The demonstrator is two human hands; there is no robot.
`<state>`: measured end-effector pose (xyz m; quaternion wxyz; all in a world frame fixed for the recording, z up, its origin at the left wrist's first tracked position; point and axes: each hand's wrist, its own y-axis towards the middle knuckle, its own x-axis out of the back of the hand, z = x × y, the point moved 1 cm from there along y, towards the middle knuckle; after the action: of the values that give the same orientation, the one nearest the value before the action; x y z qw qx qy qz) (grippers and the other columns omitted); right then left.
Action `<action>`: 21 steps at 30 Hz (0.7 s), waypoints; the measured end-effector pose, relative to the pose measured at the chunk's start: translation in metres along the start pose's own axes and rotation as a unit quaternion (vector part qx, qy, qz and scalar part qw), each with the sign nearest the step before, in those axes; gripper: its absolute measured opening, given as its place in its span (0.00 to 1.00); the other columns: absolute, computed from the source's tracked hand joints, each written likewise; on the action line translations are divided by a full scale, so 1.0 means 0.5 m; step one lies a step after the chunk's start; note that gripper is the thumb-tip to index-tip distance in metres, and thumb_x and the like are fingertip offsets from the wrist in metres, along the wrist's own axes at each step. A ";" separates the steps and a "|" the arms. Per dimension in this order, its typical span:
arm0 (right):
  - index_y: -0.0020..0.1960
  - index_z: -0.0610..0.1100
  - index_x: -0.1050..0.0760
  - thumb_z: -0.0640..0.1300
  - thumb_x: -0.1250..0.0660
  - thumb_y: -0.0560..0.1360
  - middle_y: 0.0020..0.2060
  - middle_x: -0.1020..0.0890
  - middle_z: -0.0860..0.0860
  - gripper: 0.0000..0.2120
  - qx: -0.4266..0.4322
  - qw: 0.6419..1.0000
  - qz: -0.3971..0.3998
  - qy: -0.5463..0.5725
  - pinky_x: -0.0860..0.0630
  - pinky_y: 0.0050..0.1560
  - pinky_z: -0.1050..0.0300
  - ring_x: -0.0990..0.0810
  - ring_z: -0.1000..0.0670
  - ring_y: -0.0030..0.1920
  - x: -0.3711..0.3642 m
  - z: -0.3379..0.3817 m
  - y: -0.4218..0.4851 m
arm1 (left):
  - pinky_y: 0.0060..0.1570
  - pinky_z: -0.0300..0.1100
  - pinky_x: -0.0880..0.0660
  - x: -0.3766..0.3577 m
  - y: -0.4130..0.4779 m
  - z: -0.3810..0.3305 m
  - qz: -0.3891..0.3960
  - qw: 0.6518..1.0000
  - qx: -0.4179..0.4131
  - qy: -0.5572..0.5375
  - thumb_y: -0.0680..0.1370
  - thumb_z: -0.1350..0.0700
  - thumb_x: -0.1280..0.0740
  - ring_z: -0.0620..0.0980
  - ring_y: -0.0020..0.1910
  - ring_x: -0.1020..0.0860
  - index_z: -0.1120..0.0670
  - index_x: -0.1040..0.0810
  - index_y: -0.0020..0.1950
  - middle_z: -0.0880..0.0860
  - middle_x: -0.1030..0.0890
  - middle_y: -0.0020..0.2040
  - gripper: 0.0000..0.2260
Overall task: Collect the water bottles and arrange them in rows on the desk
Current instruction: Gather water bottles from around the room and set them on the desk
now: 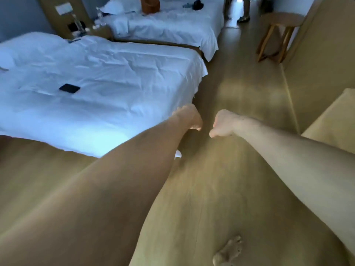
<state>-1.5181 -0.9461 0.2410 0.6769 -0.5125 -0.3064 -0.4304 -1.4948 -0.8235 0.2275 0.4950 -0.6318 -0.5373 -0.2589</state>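
Both my arms stretch out over the wooden floor and hold nothing. My left hand (189, 118) and my right hand (223, 122) droop at the wrist with loosely curled fingers, close together beside the corner of the near bed (119, 77). A few clear water bottles (75, 21) stand blurred on the nightstand (90, 30) between the two beds, far from both hands. Another bottle (99, 13) stands at the nightstand's right side. A pale wooden surface (336, 116) at the right edge may be the desk.
A black flat device (69, 88) lies on the near bed. The far bed (172, 27) carries a brown bag (150, 5) and dark items. A wooden stool (278, 33) stands at the right wall. A person's legs (244, 16) show in the doorway. My bare foot (228, 252) is below.
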 end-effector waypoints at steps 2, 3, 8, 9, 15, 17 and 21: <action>0.31 0.43 0.37 0.40 0.32 0.73 0.29 0.32 0.49 0.16 0.042 0.999 0.016 -0.008 0.38 0.28 0.60 0.34 0.49 0.28 -0.024 0.084 -0.016 | 0.59 0.49 0.24 0.035 -0.033 0.083 -0.016 0.999 0.031 -0.005 0.73 0.56 0.28 0.58 0.59 0.23 0.61 0.26 0.62 0.60 0.23 0.59 0.20; 0.32 0.43 0.36 0.40 0.33 0.74 0.30 0.32 0.49 0.15 0.063 0.997 0.027 -0.020 0.37 0.29 0.60 0.33 0.49 0.30 -0.033 0.124 -0.024 | 0.56 0.48 0.23 0.052 -0.047 0.122 -0.022 0.999 0.046 -0.002 0.73 0.56 0.28 0.59 0.57 0.22 0.61 0.25 0.59 0.60 0.22 0.58 0.18; 0.43 0.40 0.29 0.41 0.31 0.69 0.40 0.24 0.44 0.08 0.145 0.986 0.049 -0.061 0.31 0.35 0.57 0.26 0.46 0.38 -0.093 0.306 0.007 | 0.51 0.46 0.25 0.115 -0.087 0.301 -0.045 0.992 0.116 -0.017 0.73 0.56 0.30 0.58 0.53 0.22 0.58 0.32 0.38 0.59 0.21 0.49 0.12; 0.44 0.40 0.28 0.41 0.31 0.68 0.39 0.24 0.45 0.08 0.153 0.985 0.049 -0.068 0.31 0.37 0.57 0.26 0.46 0.38 -0.104 0.338 0.016 | 0.55 0.46 0.25 0.126 -0.097 0.330 -0.049 0.990 0.127 -0.023 0.73 0.57 0.30 0.58 0.57 0.22 0.59 0.29 0.41 0.60 0.21 0.55 0.10; 0.33 0.41 0.35 0.42 0.30 0.71 0.30 0.30 0.47 0.15 0.205 0.969 0.080 -0.111 0.35 0.33 0.59 0.31 0.46 0.31 -0.166 0.508 0.053 | 0.59 0.46 0.27 0.173 -0.116 0.498 -0.092 0.971 0.213 -0.051 0.75 0.56 0.29 0.56 0.59 0.23 0.61 0.26 0.51 0.58 0.21 0.55 0.11; 0.33 0.41 0.36 0.42 0.30 0.72 0.30 0.32 0.47 0.16 0.230 0.962 0.096 -0.115 0.37 0.31 0.60 0.34 0.47 0.29 -0.196 0.561 0.063 | 0.57 0.45 0.26 0.174 -0.123 0.554 -0.094 0.965 0.241 -0.054 0.75 0.57 0.30 0.54 0.51 0.23 0.58 0.33 0.38 0.55 0.25 0.41 0.13; 0.40 0.39 0.31 0.42 0.31 0.73 0.36 0.28 0.46 0.10 0.286 0.943 0.111 -0.126 0.34 0.35 0.59 0.29 0.46 0.34 -0.256 0.681 0.059 | 0.48 0.43 0.26 0.168 -0.150 0.680 -0.065 0.952 0.289 -0.079 0.73 0.58 0.32 0.49 0.39 0.26 0.56 0.31 0.38 0.53 0.29 0.36 0.08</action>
<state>-1.5392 -0.5824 0.2162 0.7945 -0.3780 -0.4406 -0.1781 -1.6102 -0.4856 0.1979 0.5946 -0.4439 -0.6663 -0.0730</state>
